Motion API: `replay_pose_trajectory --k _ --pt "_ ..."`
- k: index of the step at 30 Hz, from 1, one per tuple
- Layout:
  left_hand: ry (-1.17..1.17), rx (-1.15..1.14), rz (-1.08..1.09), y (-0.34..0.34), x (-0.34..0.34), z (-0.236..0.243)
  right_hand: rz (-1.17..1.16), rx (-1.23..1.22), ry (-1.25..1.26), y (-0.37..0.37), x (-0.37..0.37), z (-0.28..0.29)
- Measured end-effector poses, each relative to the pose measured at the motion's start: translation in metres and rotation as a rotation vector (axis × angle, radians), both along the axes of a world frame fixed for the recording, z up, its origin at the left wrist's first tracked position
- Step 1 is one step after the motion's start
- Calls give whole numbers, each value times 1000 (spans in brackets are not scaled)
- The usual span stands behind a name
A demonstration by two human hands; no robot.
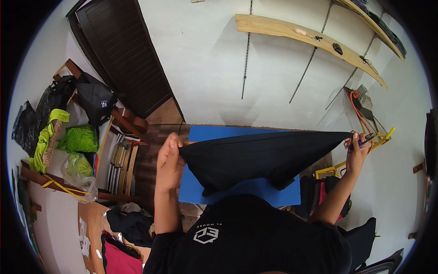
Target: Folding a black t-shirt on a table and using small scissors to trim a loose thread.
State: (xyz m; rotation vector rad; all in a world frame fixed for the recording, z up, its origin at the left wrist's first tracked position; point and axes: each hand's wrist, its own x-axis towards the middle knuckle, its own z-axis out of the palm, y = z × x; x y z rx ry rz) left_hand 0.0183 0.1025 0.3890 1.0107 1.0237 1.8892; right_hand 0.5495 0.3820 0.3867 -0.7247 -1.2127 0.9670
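Observation:
A piece of black cloth (255, 157) is stretched between my two hands above the blue tabletop (207, 132). My left hand (169, 157) pinches its left corner in a closed grip. At the other end, my right hand (357, 153) is closed on the right corner, its arm reaching out to the side. A small cutting tool with a blue handle, like thread snips (367, 139), also sits in the right hand's fingers. The upper edge of the cloth is drawn nearly straight, while its lower part hangs loose in folds over the table.
To the left, a wooden rack (130, 176) stands beside a lime-green bundle (80, 138) and black bags (96, 98). A wooden shelf (283, 28) with small items runs along the wall. Dark and red cloths (324, 194) and a yellow frame (326, 172) are at the right.

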Motion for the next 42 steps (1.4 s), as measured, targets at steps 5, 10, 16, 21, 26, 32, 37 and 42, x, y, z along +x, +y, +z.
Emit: replay_pose_trajectory --k 5,10,16,21,26,32,37,42 --pt "-195 -121 -35 12 22 -5 -22 -28 20 3 5 -20" --pt "-361 -139 -169 10 30 -1 -43 -55 27 5 15 -41" --pt "-687 0 -574 14 27 -13 -117 -156 28 17 27 -75" --pt "-724 -12 -646 14 37 -9 -130 -183 71 22 33 -91" --pt "-708 -200 -467 15 65 19 -286 -242 -229 27 45 -102" --pt "-763 -238 -477 26 85 15 -403 -93 -690 -51 -86 -31" --pt "-858 -270 -491 34 101 7 198 308 -720 -146 -181 2" --pt "-702 -286 -523 35 128 32 244 552 -859 -153 -210 4"
